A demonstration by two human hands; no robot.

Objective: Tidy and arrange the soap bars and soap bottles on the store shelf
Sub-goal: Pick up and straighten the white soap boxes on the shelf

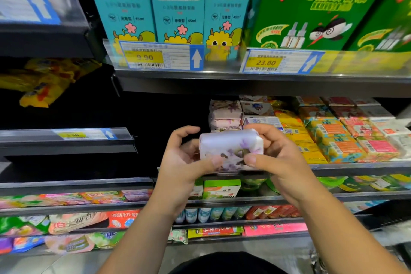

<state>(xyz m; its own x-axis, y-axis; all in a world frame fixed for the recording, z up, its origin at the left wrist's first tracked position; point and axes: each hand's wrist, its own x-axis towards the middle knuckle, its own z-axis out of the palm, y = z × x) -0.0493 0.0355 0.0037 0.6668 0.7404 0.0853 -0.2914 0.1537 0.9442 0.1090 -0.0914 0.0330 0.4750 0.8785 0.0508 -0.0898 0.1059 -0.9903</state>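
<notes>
Left hand [183, 158], right hand [274, 159] round soap [231, 147]

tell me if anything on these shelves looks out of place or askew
One floral soap bar is off the shelf, held by the left hand and right hand in front of the matching stack. Far left, yellow packets lie tilted in a loose heap.

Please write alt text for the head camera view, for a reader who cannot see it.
The left hand and right hand hold a flowered soap bar before a store shelf. Behind it, similar bars are stacked; teal boxes and green boxes stand above.
</notes>
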